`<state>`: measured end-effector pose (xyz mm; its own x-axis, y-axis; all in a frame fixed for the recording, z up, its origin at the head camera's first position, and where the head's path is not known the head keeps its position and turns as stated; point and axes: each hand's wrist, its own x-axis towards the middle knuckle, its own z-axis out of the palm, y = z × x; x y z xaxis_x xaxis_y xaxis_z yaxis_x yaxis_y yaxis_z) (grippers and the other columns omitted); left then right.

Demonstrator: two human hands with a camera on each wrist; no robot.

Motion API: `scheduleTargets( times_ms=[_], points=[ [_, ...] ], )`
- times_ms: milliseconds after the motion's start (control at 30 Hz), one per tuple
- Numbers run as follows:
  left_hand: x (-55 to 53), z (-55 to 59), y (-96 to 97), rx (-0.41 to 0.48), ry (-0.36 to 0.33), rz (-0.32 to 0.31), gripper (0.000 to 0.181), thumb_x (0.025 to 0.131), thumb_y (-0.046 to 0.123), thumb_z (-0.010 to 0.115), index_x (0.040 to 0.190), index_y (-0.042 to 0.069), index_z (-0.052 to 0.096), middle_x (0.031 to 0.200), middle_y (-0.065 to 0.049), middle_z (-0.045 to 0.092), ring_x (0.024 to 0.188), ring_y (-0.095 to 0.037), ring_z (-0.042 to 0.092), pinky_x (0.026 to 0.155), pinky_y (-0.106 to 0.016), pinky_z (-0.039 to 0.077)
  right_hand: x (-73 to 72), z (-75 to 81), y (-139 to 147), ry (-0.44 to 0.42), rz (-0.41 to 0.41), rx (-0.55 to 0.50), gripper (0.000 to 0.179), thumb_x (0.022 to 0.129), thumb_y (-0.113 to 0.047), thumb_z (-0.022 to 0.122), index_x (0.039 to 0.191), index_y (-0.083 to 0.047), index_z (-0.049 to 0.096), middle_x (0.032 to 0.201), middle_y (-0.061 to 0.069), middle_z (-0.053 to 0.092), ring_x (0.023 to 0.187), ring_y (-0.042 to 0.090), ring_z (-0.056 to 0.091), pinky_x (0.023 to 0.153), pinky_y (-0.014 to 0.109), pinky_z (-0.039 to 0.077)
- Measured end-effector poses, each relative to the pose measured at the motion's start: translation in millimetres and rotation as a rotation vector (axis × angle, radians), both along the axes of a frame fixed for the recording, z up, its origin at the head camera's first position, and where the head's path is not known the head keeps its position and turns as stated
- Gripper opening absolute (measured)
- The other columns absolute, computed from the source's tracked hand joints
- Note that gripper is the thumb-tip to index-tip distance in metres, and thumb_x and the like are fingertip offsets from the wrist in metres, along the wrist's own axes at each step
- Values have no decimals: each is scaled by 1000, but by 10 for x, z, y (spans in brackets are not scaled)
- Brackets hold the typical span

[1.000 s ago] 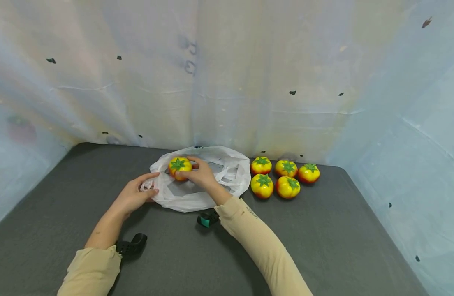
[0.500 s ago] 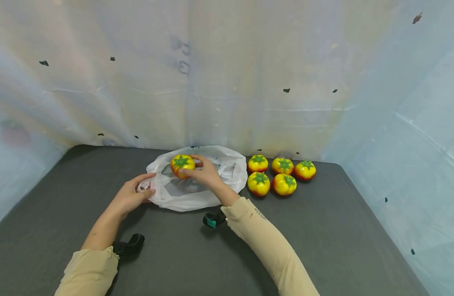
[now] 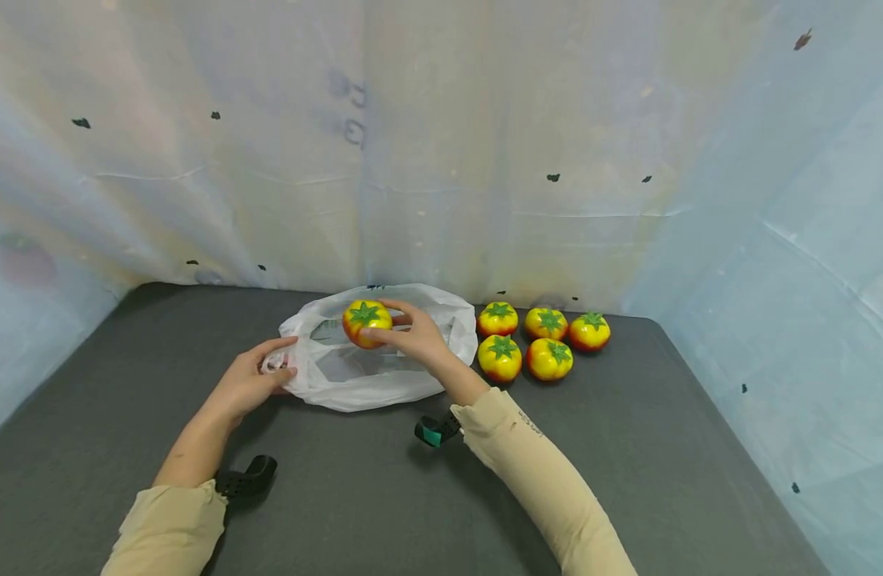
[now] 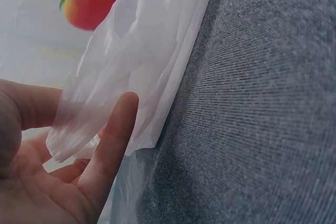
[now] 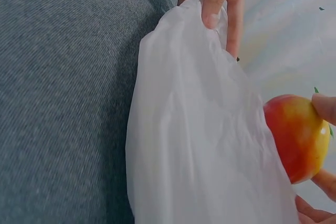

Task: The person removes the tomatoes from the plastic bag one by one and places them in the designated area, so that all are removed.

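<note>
A white plastic bag (image 3: 373, 394) lies on the dark table with its mouth spread open. My left hand (image 3: 245, 384) holds the gathered handle at its left end; in the left wrist view the fingers (image 4: 113, 145) lie on either side of the thin plastic. My right hand (image 3: 418, 340) grips a yellow-and-red tomato-like fruit (image 3: 362, 324) with a green star-shaped top, over the bag's opening. The right wrist view shows the fruit (image 5: 294, 135) above the bag's edge, its lower left hidden by the plastic. Thumb and fingers press on its sides.
Several matching fruits (image 3: 499, 358) stand in two rows right of the bag, one close by its edge. A pale plastic sheet (image 3: 441, 160) hangs behind the table (image 3: 355, 496). Black wrist mounts (image 3: 247, 478) stick out below both forearms.
My right hand has moved to the right and slightly up over the bag, carrying the fruit. The left hand keeps its hold on the handle. The head view has shifted a little.
</note>
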<state>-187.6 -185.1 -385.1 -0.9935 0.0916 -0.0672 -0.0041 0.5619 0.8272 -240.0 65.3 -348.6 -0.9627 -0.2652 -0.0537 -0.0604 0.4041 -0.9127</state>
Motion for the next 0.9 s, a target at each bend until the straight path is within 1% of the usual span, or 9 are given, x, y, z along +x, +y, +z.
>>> scheduleTargets(
  times_ms=[100, 367, 400, 500, 600, 633, 733, 833, 900],
  points=[
    [-1, -9, -11, -1, 7, -7, 55, 91, 13, 52, 142, 5, 33, 129, -27, 40, 81, -16, 54, 67, -27, 49, 15, -11, 47, -3, 14, -39, 61, 78, -34, 73, 133, -26, 49, 128, 10, 52, 111, 25, 53, 86, 46, 50],
    [-5, -30, -30, -8, -1, -16, 56, 92, 15, 52, 143, 6, 32, 132, -28, 39, 83, -15, 55, 69, -28, 49, 46, -17, 158, 1, 37, -50, 58, 78, -34, 73, 131, -26, 51, 129, 8, 51, 116, 25, 50, 87, 43, 50],
    [-7, -29, -28, -9, -2, -16, 56, 92, 15, 52, 143, 5, 32, 132, -28, 38, 83, -15, 54, 69, -28, 49, 78, 24, 170, -6, 43, -54, 58, 79, -32, 72, 132, -25, 51, 129, 10, 51, 116, 26, 50, 87, 44, 50],
    [-13, -29, -23, -13, -4, -18, 56, 92, 15, 52, 143, 5, 32, 133, -28, 37, 83, -16, 54, 69, -27, 49, 88, 36, 220, -10, 72, -56, 58, 80, -29, 71, 134, -23, 49, 130, 12, 51, 117, 28, 50, 86, 43, 51],
    [-16, -29, -22, -11, -4, -21, 56, 92, 14, 52, 143, 5, 32, 134, -29, 36, 85, -17, 54, 69, -27, 50, 112, 59, 260, 2, 91, -35, 58, 82, -28, 69, 135, -23, 47, 130, 12, 51, 118, 28, 49, 86, 43, 51],
    [-17, -29, -23, -11, -4, -24, 56, 92, 14, 52, 143, 5, 32, 135, -29, 36, 86, -17, 54, 69, -27, 50, 93, 29, 275, 9, 93, -31, 58, 81, -30, 70, 134, -24, 47, 130, 11, 51, 117, 27, 50, 86, 42, 51],
    [-15, -23, -24, -13, -8, -28, 56, 92, 15, 52, 143, 5, 31, 136, -29, 34, 87, -18, 54, 70, -27, 50, 129, 43, 314, 30, 88, -11, 56, 81, -33, 70, 132, -26, 49, 127, 10, 54, 115, 26, 51, 86, 43, 51],
    [-15, -17, -25, -15, -16, -30, 57, 92, 16, 52, 144, 5, 31, 137, -29, 34, 86, -17, 54, 70, -27, 49, 151, 43, 372, 31, 85, -5, 56, 80, -33, 70, 132, -26, 49, 125, 10, 54, 113, 26, 53, 85, 43, 51],
    [-15, -15, -27, -15, -18, -29, 57, 92, 16, 52, 144, 6, 31, 137, -29, 34, 85, -16, 54, 70, -28, 49, 166, 44, 421, 38, 80, 10, 56, 81, -33, 69, 133, -27, 49, 126, 10, 53, 114, 25, 53, 85, 42, 51]
  ],
)
